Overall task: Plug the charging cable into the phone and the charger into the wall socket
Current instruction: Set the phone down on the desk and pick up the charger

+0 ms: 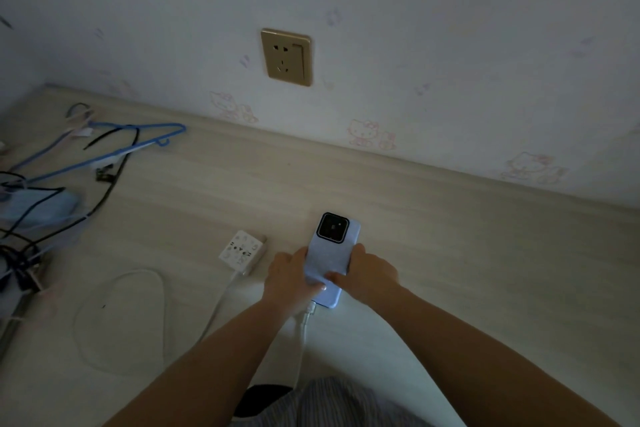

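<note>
Dim wooden floor (433, 236) below wall socket (286, 57). Phone (334, 253) face down, gripped by left hand (289, 279) and right hand (372, 276); cable (304, 319) seemingly seated. Next: charger (242, 251) squarely into socket, prongs aligned.

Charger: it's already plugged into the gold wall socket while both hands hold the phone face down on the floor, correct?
Not quite. The head view shows the charger lying loose on the floor, left of the phone; the gold wall socket is empty. The rest holds: the left hand and right hand hold the phone face down on the floor.
</note>
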`<action>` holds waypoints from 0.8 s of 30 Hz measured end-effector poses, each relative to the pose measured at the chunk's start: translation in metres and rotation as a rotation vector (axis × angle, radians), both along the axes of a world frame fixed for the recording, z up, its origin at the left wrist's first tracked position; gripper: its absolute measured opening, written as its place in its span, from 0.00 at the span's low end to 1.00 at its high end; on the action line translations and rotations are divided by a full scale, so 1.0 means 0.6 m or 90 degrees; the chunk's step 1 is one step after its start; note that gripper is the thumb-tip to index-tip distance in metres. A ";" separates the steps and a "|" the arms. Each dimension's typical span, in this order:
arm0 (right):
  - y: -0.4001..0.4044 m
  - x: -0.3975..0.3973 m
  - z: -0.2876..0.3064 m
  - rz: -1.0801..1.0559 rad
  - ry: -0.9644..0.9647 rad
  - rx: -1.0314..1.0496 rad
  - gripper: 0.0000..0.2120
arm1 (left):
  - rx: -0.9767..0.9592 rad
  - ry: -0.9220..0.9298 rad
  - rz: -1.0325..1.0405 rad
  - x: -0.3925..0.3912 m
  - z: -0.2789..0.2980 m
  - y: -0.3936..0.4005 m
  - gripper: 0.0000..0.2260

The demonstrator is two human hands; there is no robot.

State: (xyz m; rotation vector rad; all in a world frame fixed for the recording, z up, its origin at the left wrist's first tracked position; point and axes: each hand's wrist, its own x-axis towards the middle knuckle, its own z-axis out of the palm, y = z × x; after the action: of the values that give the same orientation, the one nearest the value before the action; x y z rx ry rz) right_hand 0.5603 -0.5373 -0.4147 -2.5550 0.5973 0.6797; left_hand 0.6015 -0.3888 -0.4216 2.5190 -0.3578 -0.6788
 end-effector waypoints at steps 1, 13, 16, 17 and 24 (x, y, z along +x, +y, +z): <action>0.000 0.000 0.001 -0.003 -0.002 0.000 0.37 | -0.004 0.001 -0.002 -0.001 0.004 -0.001 0.27; 0.043 -0.007 0.016 -0.104 -0.181 0.063 0.19 | -0.119 -0.178 0.046 0.031 0.016 0.120 0.13; 0.083 0.007 0.025 -0.109 -0.216 0.118 0.21 | -0.070 -0.220 0.126 0.055 0.023 0.147 0.15; 0.101 0.017 0.029 -0.117 -0.215 0.137 0.22 | -0.053 -0.200 0.148 0.063 0.029 0.153 0.20; 0.181 0.050 0.035 -0.173 -0.157 0.212 0.25 | -0.006 -0.048 0.160 0.082 0.019 0.155 0.40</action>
State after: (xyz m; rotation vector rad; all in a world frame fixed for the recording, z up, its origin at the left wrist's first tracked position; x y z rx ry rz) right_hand 0.5904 -0.4286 -0.3939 -2.1533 0.6678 0.3296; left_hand 0.6505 -0.2956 -0.4100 2.5271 -0.0674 -0.4828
